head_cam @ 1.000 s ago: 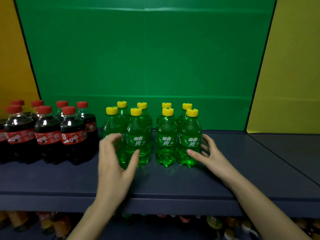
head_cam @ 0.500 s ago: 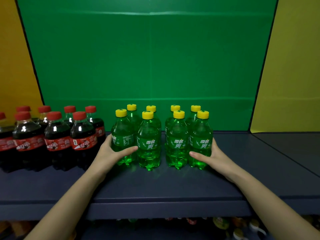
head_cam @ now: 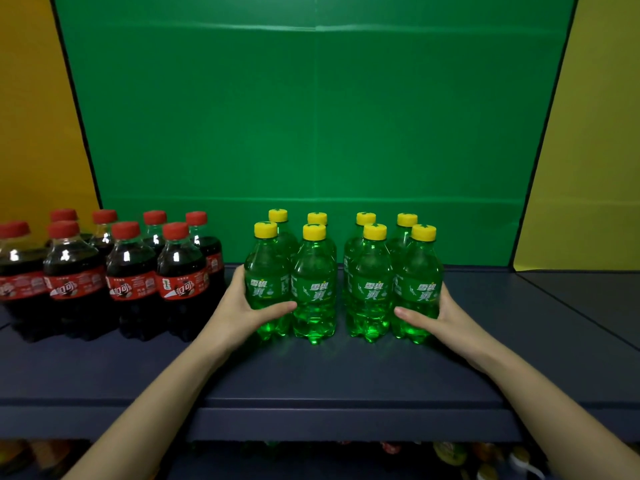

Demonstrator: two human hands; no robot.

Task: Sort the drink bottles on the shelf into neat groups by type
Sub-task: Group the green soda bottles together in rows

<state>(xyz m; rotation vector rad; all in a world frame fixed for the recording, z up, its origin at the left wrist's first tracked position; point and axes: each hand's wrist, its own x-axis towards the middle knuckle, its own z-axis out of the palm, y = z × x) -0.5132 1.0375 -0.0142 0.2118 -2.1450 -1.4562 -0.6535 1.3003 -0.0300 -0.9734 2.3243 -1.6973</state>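
Observation:
Several green soda bottles (head_cam: 370, 289) with yellow caps stand in two rows at the middle of the dark blue shelf (head_cam: 329, 372). A narrow gap splits them into a left and a right cluster. My left hand (head_cam: 242, 310) wraps the front left green bottle (head_cam: 266, 289), thumb across its front. My right hand (head_cam: 440, 317) cups the front right green bottle (head_cam: 419, 289) the same way. Several dark cola bottles (head_cam: 131, 271) with red caps and red labels stand grouped on the shelf's left side, apart from the green ones.
A green back panel (head_cam: 311, 116) closes the shelf behind the bottles, with yellow panels on both sides. The shelf's right part (head_cam: 554, 306) holds nothing. Mixed bottles (head_cam: 450, 452) show dimly on a lower shelf below the front edge.
Both hands came in from in front of the shelf and closed around the outer front green bottles. The view has shifted left, so the bottles now appear further right.

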